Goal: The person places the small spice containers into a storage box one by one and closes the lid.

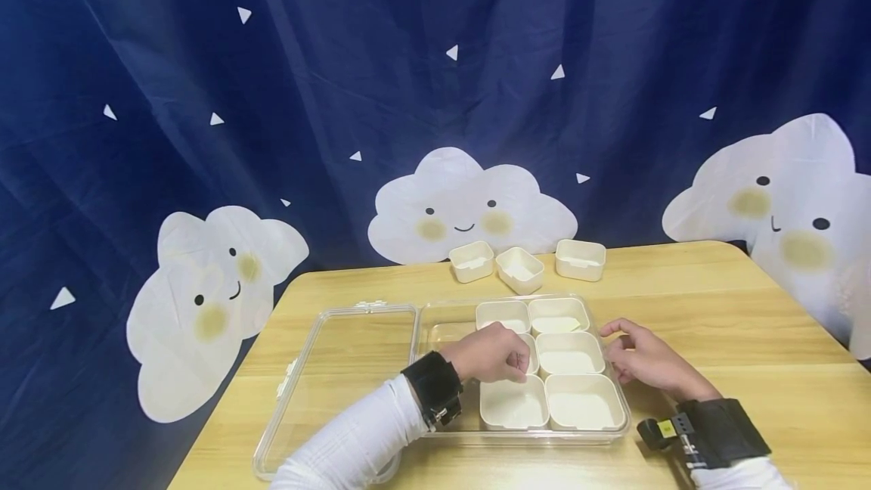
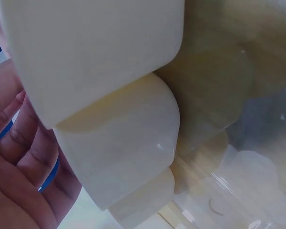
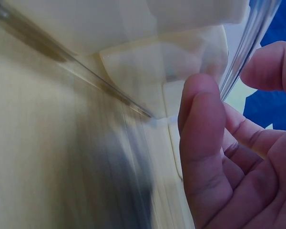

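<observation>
Left hand (image 1: 491,354) curled over cups (image 1: 570,352) in clear box (image 1: 531,437), pinch not discernible, right hand (image 1: 649,361) half-spread beside it, loose cups (image 1: 520,269) near desk (image 1: 721,308) far edge

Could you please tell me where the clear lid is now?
In the head view, the lid lies on the table, at the box's left side, partly covered by the left sleeve.
</observation>
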A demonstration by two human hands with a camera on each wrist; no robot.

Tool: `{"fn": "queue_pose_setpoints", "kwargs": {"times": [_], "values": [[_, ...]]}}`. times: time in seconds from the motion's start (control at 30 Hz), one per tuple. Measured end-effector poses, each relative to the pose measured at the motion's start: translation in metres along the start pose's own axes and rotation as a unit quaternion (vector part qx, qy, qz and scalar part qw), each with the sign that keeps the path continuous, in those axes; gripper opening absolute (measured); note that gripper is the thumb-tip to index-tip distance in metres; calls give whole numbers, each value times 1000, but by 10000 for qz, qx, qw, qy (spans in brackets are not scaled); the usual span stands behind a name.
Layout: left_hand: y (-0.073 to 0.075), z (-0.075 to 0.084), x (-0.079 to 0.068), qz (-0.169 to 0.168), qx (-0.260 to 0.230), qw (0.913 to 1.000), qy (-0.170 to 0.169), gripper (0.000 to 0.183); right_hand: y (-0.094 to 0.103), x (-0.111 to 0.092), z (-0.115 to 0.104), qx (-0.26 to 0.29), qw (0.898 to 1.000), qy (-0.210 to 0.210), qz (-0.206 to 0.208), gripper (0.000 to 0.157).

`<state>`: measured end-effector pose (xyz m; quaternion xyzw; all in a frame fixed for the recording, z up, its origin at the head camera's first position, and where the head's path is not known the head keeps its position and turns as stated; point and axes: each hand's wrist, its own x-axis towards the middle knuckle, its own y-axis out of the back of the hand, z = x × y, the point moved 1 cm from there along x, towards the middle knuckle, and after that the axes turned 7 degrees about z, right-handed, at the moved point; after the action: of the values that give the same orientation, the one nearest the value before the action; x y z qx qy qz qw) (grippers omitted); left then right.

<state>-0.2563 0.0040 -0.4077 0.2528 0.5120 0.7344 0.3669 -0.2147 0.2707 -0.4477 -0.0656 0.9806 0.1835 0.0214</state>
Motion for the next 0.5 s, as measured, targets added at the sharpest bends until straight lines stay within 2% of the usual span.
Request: {"fn": "queue_pose_setpoints", "kwargs": {"times": [0.3, 0.4, 0.5], "values": [[1, 1, -3, 55, -43, 9998, 174, 19, -1, 0, 0, -69, 10000, 14, 6, 42], [4, -1, -5, 281, -139, 9994, 151, 19, -1, 0, 0, -81, 10000, 7, 13, 42], [12, -1, -9, 646, -352, 9972, 96, 18, -1, 0, -1, -92, 10000, -4, 16, 43]]}}
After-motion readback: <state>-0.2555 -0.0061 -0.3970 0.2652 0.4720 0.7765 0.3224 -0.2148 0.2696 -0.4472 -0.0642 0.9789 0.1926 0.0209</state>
